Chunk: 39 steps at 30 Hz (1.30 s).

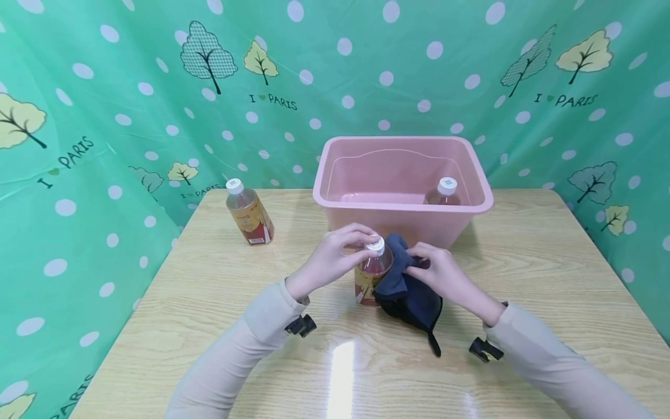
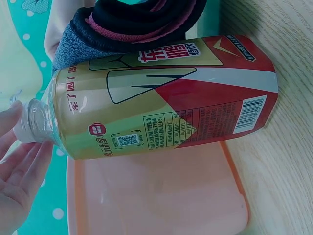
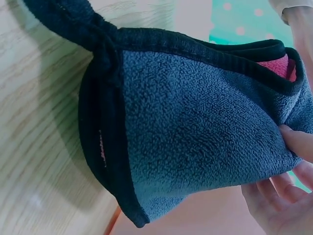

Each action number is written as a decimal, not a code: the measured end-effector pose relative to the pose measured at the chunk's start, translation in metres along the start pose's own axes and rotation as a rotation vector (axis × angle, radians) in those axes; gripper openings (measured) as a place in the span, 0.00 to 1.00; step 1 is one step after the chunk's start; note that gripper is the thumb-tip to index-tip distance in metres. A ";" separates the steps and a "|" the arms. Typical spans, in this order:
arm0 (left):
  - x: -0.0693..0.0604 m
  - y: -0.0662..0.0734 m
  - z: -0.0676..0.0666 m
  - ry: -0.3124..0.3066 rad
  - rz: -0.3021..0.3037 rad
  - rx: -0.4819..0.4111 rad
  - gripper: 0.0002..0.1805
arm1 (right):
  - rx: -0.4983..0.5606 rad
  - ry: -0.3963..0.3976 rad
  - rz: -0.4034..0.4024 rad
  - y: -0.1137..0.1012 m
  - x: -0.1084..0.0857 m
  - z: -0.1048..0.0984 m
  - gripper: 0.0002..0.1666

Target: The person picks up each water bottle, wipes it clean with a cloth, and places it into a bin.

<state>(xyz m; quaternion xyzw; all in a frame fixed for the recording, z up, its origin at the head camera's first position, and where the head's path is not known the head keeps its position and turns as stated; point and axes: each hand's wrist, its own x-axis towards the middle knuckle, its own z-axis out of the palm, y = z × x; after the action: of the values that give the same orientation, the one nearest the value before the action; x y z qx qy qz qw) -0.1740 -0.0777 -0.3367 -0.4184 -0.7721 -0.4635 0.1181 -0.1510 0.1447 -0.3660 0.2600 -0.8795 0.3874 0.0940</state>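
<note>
My left hand (image 1: 342, 251) pinches the white cap of a drink bottle (image 2: 161, 105), which stands upright on the table just in front of the pink bin. The bottle has a yellow and red label, plain in the left wrist view. With thumb and fingers, my right hand (image 1: 442, 272) holds a folded dark grey-blue cloth (image 3: 195, 117) against the bottle's right side. Black edging and a hanging loop trim the cloth, and a bit of pink shows inside its folds. Its lower end droops toward the tabletop.
The pink bin (image 1: 403, 205) stands at the back of the wooden table (image 1: 251, 326). Inside it, toward the right, is another bottle (image 1: 444, 193) with a white cap. A third bottle (image 1: 250, 214) stands at the back left. A green dotted curtain (image 1: 366, 70) hangs behind.
</note>
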 end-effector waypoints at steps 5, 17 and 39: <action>0.000 0.001 0.000 0.002 -0.003 -0.013 0.10 | 0.002 -0.005 0.012 0.004 -0.001 0.004 0.10; 0.000 -0.001 0.001 0.004 0.011 -0.018 0.10 | 0.010 -0.024 0.012 0.016 -0.005 0.014 0.09; 0.000 0.000 0.000 0.003 -0.005 -0.016 0.10 | -0.065 -0.113 0.065 0.030 -0.009 0.029 0.11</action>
<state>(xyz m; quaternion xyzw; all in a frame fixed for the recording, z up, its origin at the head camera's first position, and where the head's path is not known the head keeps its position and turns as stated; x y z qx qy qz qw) -0.1743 -0.0774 -0.3370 -0.4166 -0.7694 -0.4705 0.1148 -0.1581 0.1442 -0.4087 0.2497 -0.9035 0.3461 0.0400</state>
